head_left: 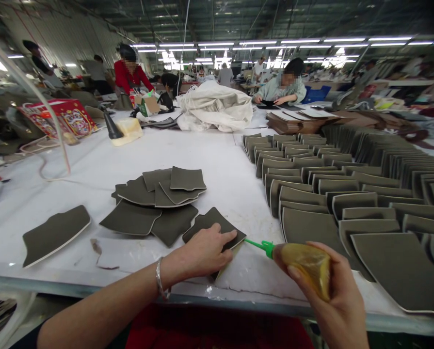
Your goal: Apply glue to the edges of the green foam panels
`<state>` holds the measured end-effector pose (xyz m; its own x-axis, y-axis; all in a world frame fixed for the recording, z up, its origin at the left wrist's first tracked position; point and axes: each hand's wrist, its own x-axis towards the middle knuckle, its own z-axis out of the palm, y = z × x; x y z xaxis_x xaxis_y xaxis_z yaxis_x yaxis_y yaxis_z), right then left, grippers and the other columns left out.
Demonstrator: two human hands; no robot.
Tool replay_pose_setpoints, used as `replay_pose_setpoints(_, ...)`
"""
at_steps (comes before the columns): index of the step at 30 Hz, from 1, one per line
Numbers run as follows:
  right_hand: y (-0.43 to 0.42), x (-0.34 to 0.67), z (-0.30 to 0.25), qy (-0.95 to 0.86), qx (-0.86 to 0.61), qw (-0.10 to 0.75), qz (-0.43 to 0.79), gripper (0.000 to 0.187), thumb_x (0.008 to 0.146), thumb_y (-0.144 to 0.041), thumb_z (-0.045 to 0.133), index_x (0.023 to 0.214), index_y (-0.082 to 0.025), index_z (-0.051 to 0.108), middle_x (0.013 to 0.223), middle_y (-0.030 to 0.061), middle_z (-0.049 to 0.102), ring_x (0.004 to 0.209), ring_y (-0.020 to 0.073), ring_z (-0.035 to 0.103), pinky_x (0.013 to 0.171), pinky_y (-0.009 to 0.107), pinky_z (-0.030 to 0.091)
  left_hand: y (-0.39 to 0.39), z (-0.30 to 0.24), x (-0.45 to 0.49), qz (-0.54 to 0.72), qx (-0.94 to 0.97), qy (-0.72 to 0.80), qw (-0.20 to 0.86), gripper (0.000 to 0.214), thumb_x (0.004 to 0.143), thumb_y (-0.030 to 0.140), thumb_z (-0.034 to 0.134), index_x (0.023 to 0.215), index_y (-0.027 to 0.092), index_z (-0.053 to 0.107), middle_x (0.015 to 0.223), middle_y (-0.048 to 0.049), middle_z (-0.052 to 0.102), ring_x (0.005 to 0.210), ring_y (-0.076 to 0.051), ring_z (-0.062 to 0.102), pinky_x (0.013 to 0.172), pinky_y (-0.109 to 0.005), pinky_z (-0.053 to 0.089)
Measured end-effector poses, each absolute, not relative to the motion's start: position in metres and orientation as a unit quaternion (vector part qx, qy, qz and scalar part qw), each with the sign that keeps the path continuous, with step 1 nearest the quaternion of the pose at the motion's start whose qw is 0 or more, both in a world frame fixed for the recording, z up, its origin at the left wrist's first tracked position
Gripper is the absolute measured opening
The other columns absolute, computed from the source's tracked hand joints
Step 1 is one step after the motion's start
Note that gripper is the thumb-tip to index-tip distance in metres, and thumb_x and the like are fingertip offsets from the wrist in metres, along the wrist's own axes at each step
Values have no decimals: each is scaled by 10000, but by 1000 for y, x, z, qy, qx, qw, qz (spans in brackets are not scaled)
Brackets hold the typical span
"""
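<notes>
My right hand (333, 295) is wrapped around a soft clear squeeze bottle (306, 266) of amber liquid, probably glue. Its thin green nozzle (264, 246) points left, and the tip meets the right edge of a dark grey-green panel (211, 220). On that panel rests my left hand (202, 249), index finger stretched along the top and thumb at the near edge, gripping it. A yellowish strip shows below the edge by the thumb. Beyond the hand lies a loose pile of similar panels (158, 189), and a single panel (56, 232) sits apart at the left.
Rows of overlapping panels (304, 194) cover the table's right side. Farther back are a plastic container with a black cone (125, 131), a white cloth bundle (217, 106) and a red patterned bag (69, 118). A hose (56, 121) hangs at the left. Co-workers stand across the table.
</notes>
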<state>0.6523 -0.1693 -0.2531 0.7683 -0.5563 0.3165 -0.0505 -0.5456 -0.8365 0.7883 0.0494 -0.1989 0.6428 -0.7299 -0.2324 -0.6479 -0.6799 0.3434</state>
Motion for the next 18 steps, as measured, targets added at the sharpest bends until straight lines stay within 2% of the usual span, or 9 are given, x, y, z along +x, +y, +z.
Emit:
replay_pose_setpoints(4, -170, 648, -257, 179, -838, 448, -255, 561, 749, -539, 713, 1205, -273, 524, 1079, 39, 607, 937, 257, 605, 775, 329, 499, 50, -200, 789, -175, 898, -387, 118, 534, 888, 312, 409, 1419, 294, 451, 1009, -92, 572, 848, -282, 651, 769, -379, 496)
replay_pose_setpoints(9, -163, 640, -262, 178, -813, 513, -209, 578, 746, -523, 725, 1213, -259, 510, 1074, 43, 626, 909, 240, 630, 753, 291, 522, 51, -203, 788, -174, 900, -383, 117, 544, 889, 325, 418, 1432, 290, 434, 1027, -96, 567, 867, -284, 649, 788, -384, 496)
replay_pose_setpoints(12, -147, 636, -256, 208, -794, 526, -222, 582, 730, -548, 723, 1192, -260, 519, 1087, 37, 605, 943, 246, 605, 799, 302, 483, 51, -204, 788, -175, 899, -382, 122, 546, 891, 323, 411, 1435, 285, 428, 1037, -97, 564, 867, -284, 651, 794, -393, 501)
replay_pose_setpoints(18, -116, 625, -243, 218, -771, 570, -180, 513, 789, -591, 636, 1156, -257, 507, 1070, 30, 580, 924, 245, 578, 858, 331, 424, 50, -204, 787, -173, 902, -375, 128, 570, 870, 285, 406, 1439, 270, 423, 1030, -102, 565, 861, -300, 657, 792, -430, 511)
